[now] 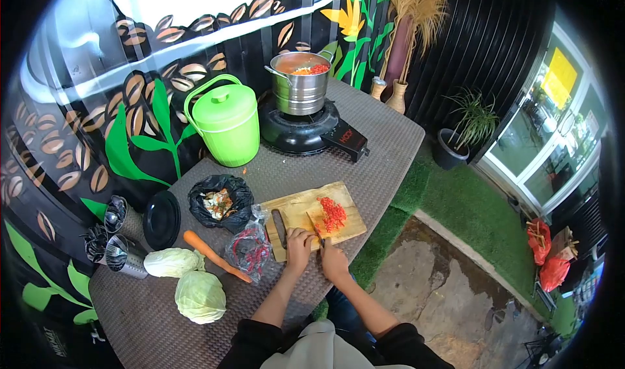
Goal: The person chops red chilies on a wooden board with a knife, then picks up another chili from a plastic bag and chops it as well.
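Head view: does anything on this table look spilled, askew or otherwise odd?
Little stands out. A few orange scraps lie loose on the table beside the green bucket. The chopped red chili stays piled on the cutting board, where the right hand holds the knife.

Right hand grips knife over chopped chili on cutting board.
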Available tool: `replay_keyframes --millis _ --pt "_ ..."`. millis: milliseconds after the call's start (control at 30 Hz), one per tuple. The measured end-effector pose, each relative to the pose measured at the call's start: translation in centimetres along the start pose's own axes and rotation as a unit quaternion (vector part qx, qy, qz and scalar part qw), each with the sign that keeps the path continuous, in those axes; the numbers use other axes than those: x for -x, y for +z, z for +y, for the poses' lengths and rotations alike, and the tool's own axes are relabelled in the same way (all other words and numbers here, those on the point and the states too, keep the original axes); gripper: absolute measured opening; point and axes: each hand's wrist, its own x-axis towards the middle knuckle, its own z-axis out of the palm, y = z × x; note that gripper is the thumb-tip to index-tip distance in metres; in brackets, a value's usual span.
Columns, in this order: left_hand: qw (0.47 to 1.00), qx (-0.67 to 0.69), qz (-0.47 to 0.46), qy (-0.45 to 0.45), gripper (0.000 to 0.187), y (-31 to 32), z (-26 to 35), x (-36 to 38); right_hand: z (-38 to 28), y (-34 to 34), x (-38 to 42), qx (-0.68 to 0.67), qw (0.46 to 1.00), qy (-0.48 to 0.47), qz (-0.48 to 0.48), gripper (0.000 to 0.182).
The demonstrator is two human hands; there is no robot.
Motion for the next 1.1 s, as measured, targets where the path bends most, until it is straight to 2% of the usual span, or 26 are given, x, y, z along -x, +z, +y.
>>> replay_keyframes --millis 67,100,200,433,533,633,700,833,900,1000,1033,1100 --pt "1.0 0.002 0.004 0.002 0.008 0.0 -0.1 0.1 0.3 0.3 -0.6 -0.008 0.999 -0.031 0.02 0.028" --pt "1.0 0.002 0.008 0.006 0.009 0.1 0.0 0.1 0.7 0.4 -1.0 -0.02 0.995 -0.073 0.059 0.028" --pt "1.0 -0.004 0.013 0.0 0.009 0.1 0.1 0.2 1.2 -0.7 -1.7 -0.006 0.998 -0.067 0.007 0.028" --pt "1.0 -0.007 0.008 -0.007 0.009 0.5 -0.5 0.4 0.3 0.1 -0.2 -0.03 0.999 -0.016 0.016 0.028" --pt "1.0 0.003 0.01 -0.009 0.009 0.3 -0.1 0.4 0.7 -0.4 -0.9 -0.04 0.999 -0.03 0.019 0.028" --pt "1.0 0.007 0.009 -0.026 0.009 0.2 -0.2 0.3 0.8 -0.7 -1.1 -0.056 0.995 -0.082 0.029 0.029" --pt "1.0 0.013 0.011 -0.026 0.008 0.3 -0.2 0.4 -0.2 -1.1 0.0 -0.033 0.999 -0.011 -0.002 0.031" --pt "1.0 0.007 0.011 -0.025 0.008 0.2 -0.1 0.5 0.4 0.5 -1.1 -0.044 0.999 -0.001 0.018 0.032" --pt "1.0 0.0 0.012 -0.011 0.009 -0.1 0.3 0.3 1.2 0.1 -2.3 -0.074 0.995 -0.062 0.011 0.032" --pt "1.0 0.005 0.007 -0.024 0.009 0.0 0.2 0.3 1.7 -0.5 -2.6 -0.044 0.996 -0.07 -0.015 0.032" --pt "1.0 0.005 0.009 -0.024 0.009 0.0 0.1 0.3 1.4 -0.2 -2.2 -0.044 0.996 -0.072 -0.014 0.032" --pt "1.0 0.001 0.012 -0.023 0.01 0.1 0.1 0.3 0.8 0.9 -0.7 -0.019 0.998 -0.047 0.047 0.031"
